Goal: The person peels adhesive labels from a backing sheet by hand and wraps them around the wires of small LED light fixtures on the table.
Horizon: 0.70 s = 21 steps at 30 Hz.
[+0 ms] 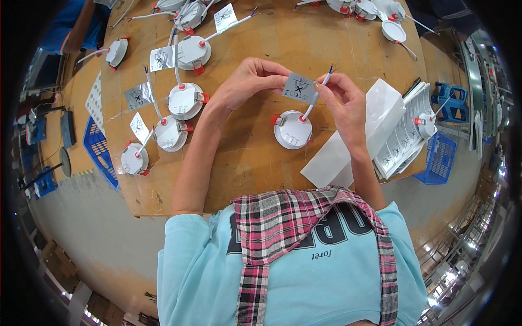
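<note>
Hands [247, 82] holding label [298, 88], long axis crosswise, cable [310, 110] slanting away

Light blue T-shirt [326, 290], short sleeves [186, 233], dark lettering [328, 233], pink plaid apron [277, 220]

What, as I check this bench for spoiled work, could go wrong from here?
The label, held by the left hand beside the cable in the right hand, might crease or stick crooked. Wires at the cable's tip could bend or snag. The lamp near the right edge of the table might fall.
</note>
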{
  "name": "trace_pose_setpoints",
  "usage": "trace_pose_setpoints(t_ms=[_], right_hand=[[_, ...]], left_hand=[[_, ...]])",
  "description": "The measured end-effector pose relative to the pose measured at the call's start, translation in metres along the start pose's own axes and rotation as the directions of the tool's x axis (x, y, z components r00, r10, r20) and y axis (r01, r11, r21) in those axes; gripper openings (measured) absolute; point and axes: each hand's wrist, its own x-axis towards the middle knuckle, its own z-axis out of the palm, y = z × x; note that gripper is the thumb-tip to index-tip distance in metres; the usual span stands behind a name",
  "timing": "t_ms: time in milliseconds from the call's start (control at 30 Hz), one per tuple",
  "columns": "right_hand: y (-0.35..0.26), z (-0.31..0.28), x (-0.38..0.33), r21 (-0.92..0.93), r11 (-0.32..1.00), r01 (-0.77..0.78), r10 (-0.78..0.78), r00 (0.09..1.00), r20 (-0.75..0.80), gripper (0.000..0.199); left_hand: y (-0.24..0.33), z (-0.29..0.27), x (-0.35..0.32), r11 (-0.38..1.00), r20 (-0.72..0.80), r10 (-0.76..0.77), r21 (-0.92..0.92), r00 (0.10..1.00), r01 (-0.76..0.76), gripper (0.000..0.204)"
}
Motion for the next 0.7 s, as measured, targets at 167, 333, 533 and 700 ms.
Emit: trace_pose_setpoints(t_ms=[167,333,533,700], right_hand=[[0.001,-0.001,0.000,-0.001,1.000,-0.004,0.004,1.000,-0.007,0.013],[0.001,-0.001,0.000,-0.008,1.000,-0.006,0.006,1.000,-0.020,0.013],[0.001,0.001,-0.001,-0.009,1.000,-0.006,0.006,1.000,-0.027,0.013],[-0.001,0.000,-0.001,0.003,1.000,-0.006,0.006,1.000,-0.024,0.013]], left_hand=[[0.007,0.005,-0.001,1.000,0.008,0.004,0.012,1.000,-0.004,0.021],[0.012,0.006,-0.002,0.999,0.014,0.003,0.039,1.000,-0.003,0.022],[0.015,0.007,-0.004,0.996,-0.025,-0.071,0.044,0.997,0.072,0.024],[0.011,0.005,-0.002,0.996,-0.025,-0.071,0.059,0.997,0.072,0.025]])
